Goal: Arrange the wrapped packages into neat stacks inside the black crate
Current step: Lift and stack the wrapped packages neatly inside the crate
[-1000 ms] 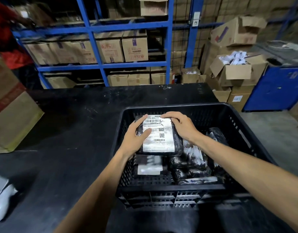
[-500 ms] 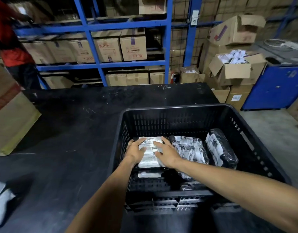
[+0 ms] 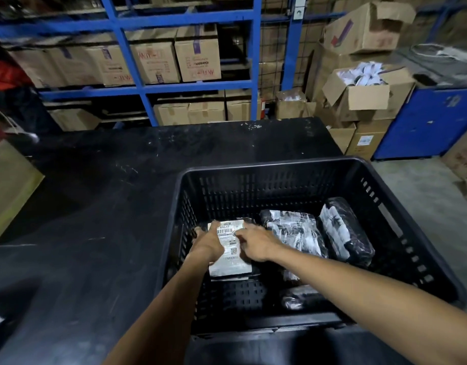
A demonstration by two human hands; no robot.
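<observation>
Black plastic, slotted all round: the crate [image 3: 293, 175] sits on the near right part of a dark table [image 3: 108, 206], its far rim well back from the table's far edge. Both of the person's arms reach down into its left side. The left hand [image 3: 207, 245] lies palm down on the left edge of a labelled package [image 3: 231, 262], fingers curled over that edge. The right hand [image 3: 256, 243] rests on the package's right side, fingers spread and flat, pressing on it rather than closed round it. The package lies flat, white label up, on top of another one, of which only a pale strip shows at its near edge.

Just to the right, a second package [image 3: 295, 233] in crinkled clear wrap lies near the crate's middle. Beside that, a third package [image 3: 344, 233] leans tilted toward the right wall. Nearer the front wall lies a dark bundle [image 3: 300, 297], partly hidden by the right forearm. The crate floor shows bare in the front left corner.

Behind the table stands blue shelving [image 3: 137, 85] loaded with cardboard boxes [image 3: 198, 56]. More boxes are heaped on the floor to the right, one open box [image 3: 364, 93] holding white items.
</observation>
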